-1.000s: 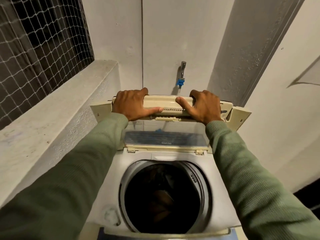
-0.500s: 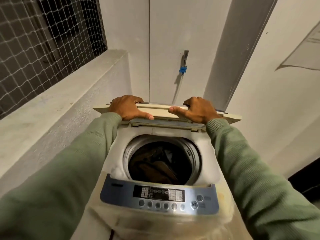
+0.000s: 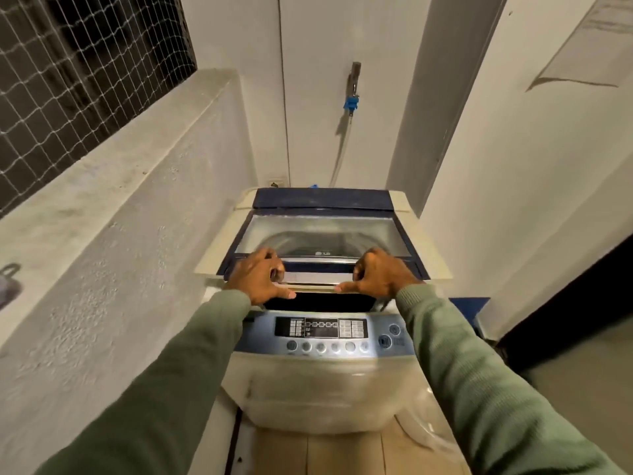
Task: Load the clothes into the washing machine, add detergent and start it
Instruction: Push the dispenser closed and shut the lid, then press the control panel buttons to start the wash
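Lid (image 3: 325, 231), glass-windowed, lies almost closed, left hand (image 3: 259, 280) and right hand (image 3: 381, 276) gripping its front edge.

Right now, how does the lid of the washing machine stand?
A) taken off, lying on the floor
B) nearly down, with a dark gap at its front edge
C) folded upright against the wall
B: the lid lies almost flat, the left hand and the right hand grip its front edge, and a dark gap shows above the control panel.
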### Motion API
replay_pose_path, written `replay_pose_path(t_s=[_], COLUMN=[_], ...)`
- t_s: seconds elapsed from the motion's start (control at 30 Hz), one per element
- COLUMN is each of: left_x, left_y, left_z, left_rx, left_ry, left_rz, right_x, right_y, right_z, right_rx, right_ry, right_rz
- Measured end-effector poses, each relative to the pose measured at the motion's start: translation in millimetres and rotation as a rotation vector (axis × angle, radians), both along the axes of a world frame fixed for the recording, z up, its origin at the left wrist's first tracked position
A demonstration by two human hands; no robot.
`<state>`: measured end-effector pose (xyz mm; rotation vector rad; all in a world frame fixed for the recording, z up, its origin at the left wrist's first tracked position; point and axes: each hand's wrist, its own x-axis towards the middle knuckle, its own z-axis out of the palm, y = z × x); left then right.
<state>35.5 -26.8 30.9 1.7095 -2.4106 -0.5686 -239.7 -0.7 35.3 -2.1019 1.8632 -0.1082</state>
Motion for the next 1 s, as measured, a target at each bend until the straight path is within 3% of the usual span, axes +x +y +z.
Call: replay_pose_path(t_s=[0.27,0.73,1.0], left_x=[1.9,-0.7,6.7], left_y=[26.3,35.2,32.4], left_z=[-48.0,-87.9,-111.0], left_rx=[0.062,-0.132,-0.212], left_ry=[0.009,0.098,0.028], left_rz=[0.012,0.054,0.006], right_x=[7.3,19.1,17.5], right_y=[28.9,38.9,44.0], right_z=[-56.8,-88.5,-99.9], right_rx=[0.114,-0.066,-0.189], right_ry=[-0.092,-0.182,-0.306], right_rz=[-0.084,-0.244,-0.269])
